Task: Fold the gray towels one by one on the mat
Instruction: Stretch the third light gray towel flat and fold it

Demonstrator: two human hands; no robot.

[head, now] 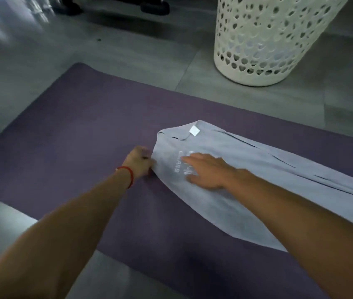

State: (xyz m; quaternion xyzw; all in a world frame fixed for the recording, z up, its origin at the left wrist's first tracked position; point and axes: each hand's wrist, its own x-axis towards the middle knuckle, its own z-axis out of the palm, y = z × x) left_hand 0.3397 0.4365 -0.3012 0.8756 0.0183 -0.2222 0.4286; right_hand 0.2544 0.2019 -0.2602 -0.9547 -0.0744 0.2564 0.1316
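Note:
A gray towel (246, 169) lies stretched across the purple mat (74, 126), running from the mat's middle off to the right edge of view. It carries white lettering and a small white tag near its far left corner. My left hand (140, 161), with a red band on the wrist, pinches the towel's left edge. My right hand (205, 170) lies flat on the towel with straight fingers, pressing over the lettering.
A white perforated laundry basket (264, 39) stands on the gray tiled floor beyond the mat at the upper right. Dark wheels or feet (154, 6) of some furniture show at the top. Bare mat lies to the left of the towel.

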